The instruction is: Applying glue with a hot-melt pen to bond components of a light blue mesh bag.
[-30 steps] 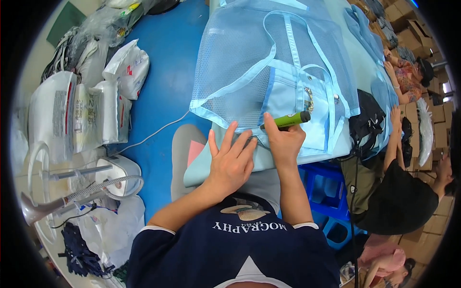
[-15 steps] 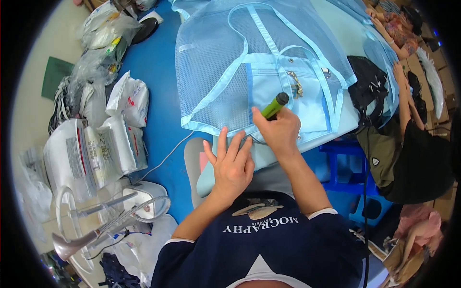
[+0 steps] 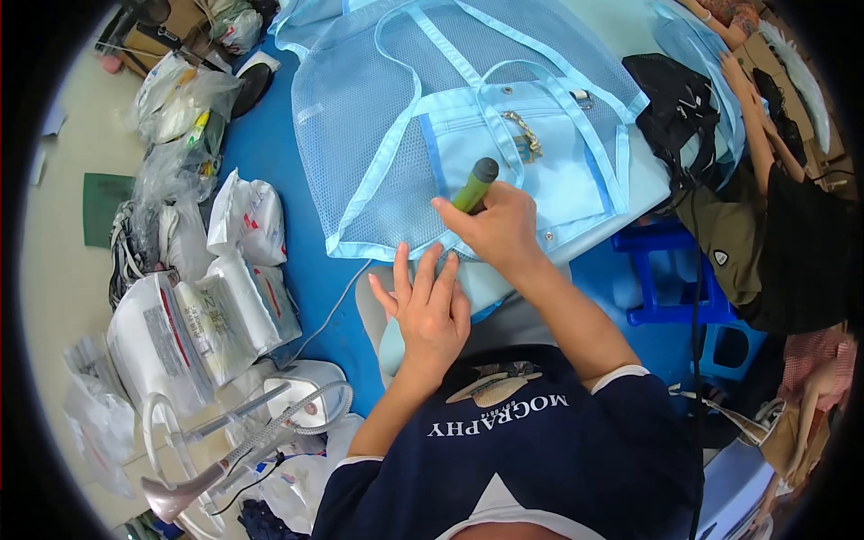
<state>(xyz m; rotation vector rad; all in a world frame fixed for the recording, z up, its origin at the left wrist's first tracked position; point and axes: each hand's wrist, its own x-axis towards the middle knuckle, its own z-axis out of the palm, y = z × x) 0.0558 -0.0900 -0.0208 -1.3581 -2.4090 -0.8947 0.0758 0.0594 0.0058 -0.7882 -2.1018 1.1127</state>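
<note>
A light blue mesh tote bag (image 3: 342,153) lies flat on a pale blue padded board (image 3: 646,173). It has long cloth straps and a zipped front pocket (image 3: 558,180) with a small cord charm hanging on it. My right hand (image 3: 498,225) is wrapped round a thick green tool (image 3: 473,189) with a dark end cap, held tilted over the bag's lower edge. Its working tip is hidden under the hand. My left hand (image 3: 428,310) rests with fingers spread, their tips on the bag's lower hem.
A garment steamer (image 3: 301,405) with a ribbed hose and several plastic packages (image 3: 157,333) stand at the left. A black bag (image 3: 675,99) lies right of the mesh bag, above a blue plastic stool (image 3: 670,270). Another person's arms (image 3: 751,117) reach in at the far right.
The whole view has shifted, so the bag appears further left and higher. My right hand and the green tool have stayed near the lower hem; my left hand keeps its spread pose.
</note>
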